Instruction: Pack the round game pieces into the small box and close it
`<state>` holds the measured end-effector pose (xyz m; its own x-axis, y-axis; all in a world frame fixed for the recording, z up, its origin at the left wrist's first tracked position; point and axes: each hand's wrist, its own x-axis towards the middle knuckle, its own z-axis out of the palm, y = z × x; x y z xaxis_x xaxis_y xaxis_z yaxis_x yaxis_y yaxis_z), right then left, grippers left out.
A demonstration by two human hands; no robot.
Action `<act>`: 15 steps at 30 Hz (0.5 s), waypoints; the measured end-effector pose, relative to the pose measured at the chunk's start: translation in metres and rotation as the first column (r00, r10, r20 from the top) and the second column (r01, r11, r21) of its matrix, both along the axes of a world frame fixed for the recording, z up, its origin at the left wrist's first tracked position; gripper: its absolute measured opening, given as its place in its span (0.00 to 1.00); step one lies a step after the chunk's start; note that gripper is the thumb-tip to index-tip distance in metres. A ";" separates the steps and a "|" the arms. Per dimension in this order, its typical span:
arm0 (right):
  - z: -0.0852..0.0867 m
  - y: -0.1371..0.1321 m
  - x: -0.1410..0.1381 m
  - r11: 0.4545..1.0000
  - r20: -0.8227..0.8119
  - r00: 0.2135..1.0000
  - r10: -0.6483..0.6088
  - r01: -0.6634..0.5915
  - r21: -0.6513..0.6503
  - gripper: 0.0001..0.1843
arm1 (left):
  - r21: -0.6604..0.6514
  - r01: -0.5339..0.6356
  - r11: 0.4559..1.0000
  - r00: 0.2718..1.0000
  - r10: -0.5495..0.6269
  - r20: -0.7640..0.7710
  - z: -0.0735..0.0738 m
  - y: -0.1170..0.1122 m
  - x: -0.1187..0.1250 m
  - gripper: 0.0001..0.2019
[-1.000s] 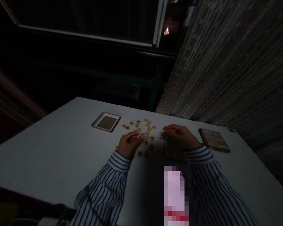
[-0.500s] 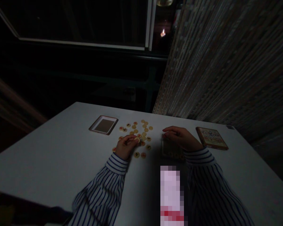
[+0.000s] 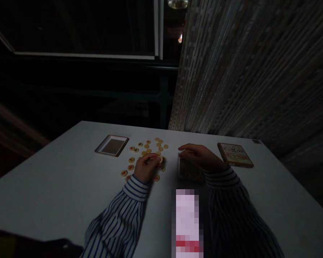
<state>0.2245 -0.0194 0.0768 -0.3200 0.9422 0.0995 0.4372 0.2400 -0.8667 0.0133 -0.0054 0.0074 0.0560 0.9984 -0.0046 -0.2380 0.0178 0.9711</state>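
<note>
My left hand (image 3: 146, 168) pinches a round Chinese chess piece (image 3: 160, 159) between thumb and fingertips, just above the table. Around it lie several loose chess pieces (image 3: 131, 167), some with red or black characters facing up, others showing plain faces. My right hand (image 3: 200, 156) hovers over a shallow box (image 3: 178, 168), its index finger stretched out and no piece visible at its tips. Inside that box, a few pieces (image 3: 192, 176) sit in a row along the near side, dim in shadow; the hand covers part of the box.
On the white table (image 3: 56, 179), a shallow open tray (image 3: 98, 150) lies at the left. A flat box with a printed cover (image 3: 236, 154) lies to the right. Behind the table hangs a string curtain (image 3: 218, 71). A blurred pixel patch hides the near middle.
The view has shifted slightly, moving the scene left. My left hand, still pinching a piece, has moved a little right and over the loose pieces. My right hand stays above the box.
</note>
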 end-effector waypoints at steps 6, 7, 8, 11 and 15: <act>0.001 -0.002 0.004 0.999 0.061 0.998 0.001 -0.004 0.050 0.15 | -0.080 -0.003 0.997 0.995 0.011 0.100 0.003 0.000 0.026 0.15; 0.001 -0.002 0.004 0.998 0.076 0.997 -0.002 -0.003 0.060 0.15 | -0.084 -0.005 0.996 0.992 0.016 0.128 0.003 0.000 0.031 0.15; 0.001 -0.002 0.004 0.998 0.092 0.996 -0.004 -0.002 0.069 0.15 | -0.085 -0.013 0.996 0.988 0.026 0.154 0.002 0.000 0.036 0.14; 0.003 -0.004 0.005 0.997 0.135 0.991 -0.003 -0.007 0.076 0.16 | -0.110 0.005 0.994 0.980 0.017 0.198 -0.004 -0.002 0.049 0.14; 0.004 -0.005 0.012 0.995 0.193 0.981 -0.019 0.000 0.100 0.17 | -0.082 0.032 0.996 0.989 -0.020 0.147 -0.011 -0.009 0.057 0.13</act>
